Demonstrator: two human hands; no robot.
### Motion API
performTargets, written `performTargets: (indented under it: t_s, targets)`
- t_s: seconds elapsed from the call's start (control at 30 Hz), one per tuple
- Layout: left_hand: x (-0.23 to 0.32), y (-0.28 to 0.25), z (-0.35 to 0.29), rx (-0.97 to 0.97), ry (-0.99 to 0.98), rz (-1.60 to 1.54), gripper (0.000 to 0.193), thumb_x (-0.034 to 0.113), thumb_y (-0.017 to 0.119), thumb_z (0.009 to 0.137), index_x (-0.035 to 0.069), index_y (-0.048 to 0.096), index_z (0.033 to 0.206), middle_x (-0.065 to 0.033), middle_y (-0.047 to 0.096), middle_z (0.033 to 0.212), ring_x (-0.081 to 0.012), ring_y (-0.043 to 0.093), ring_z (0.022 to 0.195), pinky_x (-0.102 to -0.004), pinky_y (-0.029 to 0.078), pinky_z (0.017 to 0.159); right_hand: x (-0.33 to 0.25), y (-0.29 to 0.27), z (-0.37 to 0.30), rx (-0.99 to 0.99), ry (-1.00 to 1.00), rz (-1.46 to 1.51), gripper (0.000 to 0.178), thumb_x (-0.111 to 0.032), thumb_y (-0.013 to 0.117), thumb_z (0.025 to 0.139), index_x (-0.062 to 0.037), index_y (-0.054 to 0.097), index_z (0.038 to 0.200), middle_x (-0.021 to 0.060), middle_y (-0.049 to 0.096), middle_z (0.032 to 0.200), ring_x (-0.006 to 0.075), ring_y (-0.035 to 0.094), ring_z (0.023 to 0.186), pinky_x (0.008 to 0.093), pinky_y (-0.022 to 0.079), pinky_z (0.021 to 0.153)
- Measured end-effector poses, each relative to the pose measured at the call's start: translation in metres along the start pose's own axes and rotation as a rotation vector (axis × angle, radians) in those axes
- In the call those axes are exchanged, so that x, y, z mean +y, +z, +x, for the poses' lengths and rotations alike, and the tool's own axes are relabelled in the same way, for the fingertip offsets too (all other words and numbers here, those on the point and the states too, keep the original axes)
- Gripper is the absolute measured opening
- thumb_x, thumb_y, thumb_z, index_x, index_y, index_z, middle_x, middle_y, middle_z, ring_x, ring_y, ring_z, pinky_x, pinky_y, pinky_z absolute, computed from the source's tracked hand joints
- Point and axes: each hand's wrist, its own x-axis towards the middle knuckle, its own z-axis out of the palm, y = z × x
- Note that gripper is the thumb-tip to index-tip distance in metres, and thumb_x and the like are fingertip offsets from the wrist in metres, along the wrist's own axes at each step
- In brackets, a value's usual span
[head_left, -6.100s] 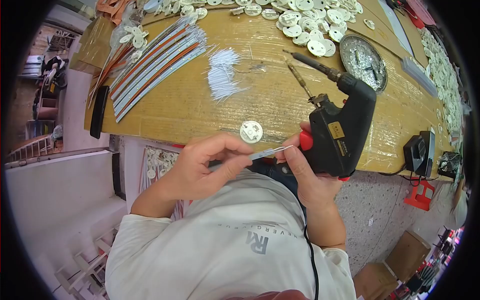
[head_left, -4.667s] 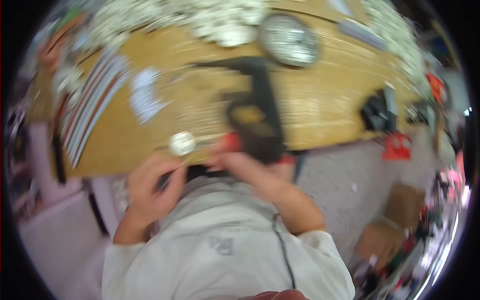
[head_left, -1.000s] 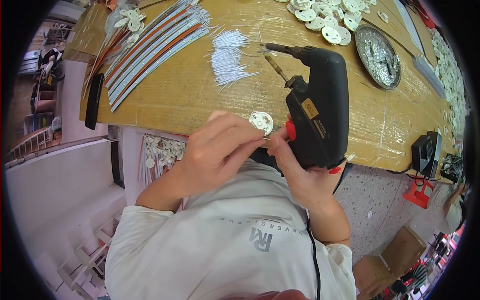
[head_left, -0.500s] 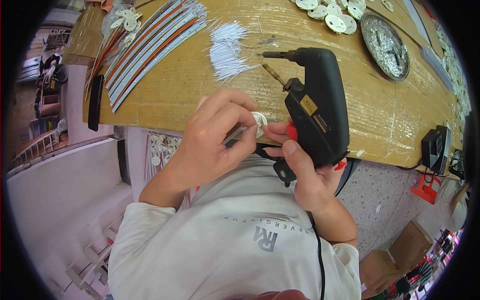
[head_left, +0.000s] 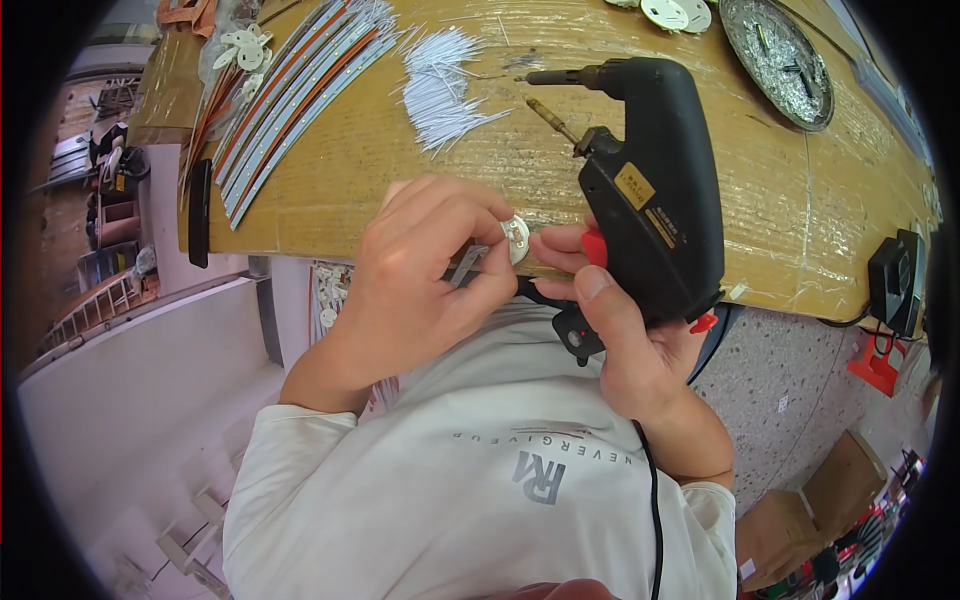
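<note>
Between the thumb and fingers of my left hand [head_left: 425,260] is a small round white plastic disc [head_left: 516,240], tilted, with small metal-coloured spots on its face. A pale narrow strip [head_left: 466,266] shows under these fingers; whether it joins the disc is hidden. My right hand [head_left: 640,350] is wrapped round a black soldering gun [head_left: 660,190] with a red trigger. Its tip and brass-coloured feed tube point left, above the disc and apart from it. My right fingertips are close beside the disc's right edge.
White wires [head_left: 445,95] lie in a pile on the table [head_left: 330,215]. LED strips [head_left: 300,110] are stacked at the left, beside a black bar [head_left: 199,215]. More white discs [head_left: 676,14] and a round metal tray [head_left: 780,60] lie at the far right. A black cord [head_left: 652,500] hangs over my shirt.
The view has shifted, so the far discs sit higher and partly out of frame. The held disc has turned to show more of its face. Both hands keep their holds.
</note>
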Motion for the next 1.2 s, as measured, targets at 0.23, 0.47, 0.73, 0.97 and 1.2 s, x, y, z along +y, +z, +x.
performTargets:
  t_s: [0.23,0.47,0.73,0.97,1.2]
  targets:
    - [0.004,0.006,-0.001,0.017,-0.020,0.076,0.017,-0.007,0.073,0.071,0.002,0.063,0.081,-0.0098,0.073,0.093,-0.0252,0.067,0.081,-0.0355,0.047,0.078,-0.014,-0.009,-0.001,0.025,0.036,-0.016,0.044,-0.011,0.056,0.105,0.0090,0.049,0.143,0.0258,0.067,0.128,0.0392,0.070,0.119,0.0444,0.063,0.093]
    - [0.009,0.002,0.004,-0.012,0.009,0.111,0.017,-0.007,0.073,0.072,0.002,0.063,0.082,-0.0101,0.073,0.092,-0.0261,0.067,0.081,-0.0356,0.047,0.077,-0.020,-0.017,-0.004,0.040,0.090,-0.028,0.047,-0.012,0.055,0.104,0.0096,0.047,0.144,0.0277,0.066,0.127,0.0411,0.070,0.118,0.0448,0.063,0.094]
    - [0.011,0.002,0.003,-0.011,-0.024,0.089,0.015,-0.007,0.074,0.073,0.001,0.065,0.081,-0.0107,0.074,0.094,-0.0253,0.066,0.082,-0.0339,0.049,0.077,-0.018,-0.027,-0.014,0.050,0.050,0.106,0.058,-0.021,0.059,0.101,0.0097,0.043,0.147,0.0313,0.065,0.128,0.0444,0.069,0.119,0.0476,0.061,0.097]
    - [0.012,0.003,0.003,-0.024,-0.024,0.109,0.016,-0.008,0.074,0.072,0.001,0.065,0.082,-0.0112,0.074,0.094,-0.0255,0.067,0.082,-0.0343,0.050,0.077,-0.019,-0.036,-0.027,0.047,0.124,0.037,0.068,-0.030,0.062,0.099,0.0105,0.040,0.149,0.0334,0.065,0.130,0.0445,0.069,0.119,0.0478,0.060,0.098]
    - [0.009,0.006,-0.002,-0.018,-0.055,0.098,0.016,-0.012,0.073,0.074,0.000,0.067,0.083,-0.0113,0.074,0.098,-0.0216,0.067,0.084,-0.0291,0.057,0.068,-0.016,-0.041,-0.030,0.026,0.129,0.010,0.069,-0.032,0.062,0.099,0.0094,0.042,0.150,0.0309,0.067,0.128,0.0425,0.070,0.116,0.0464,0.060,0.098]
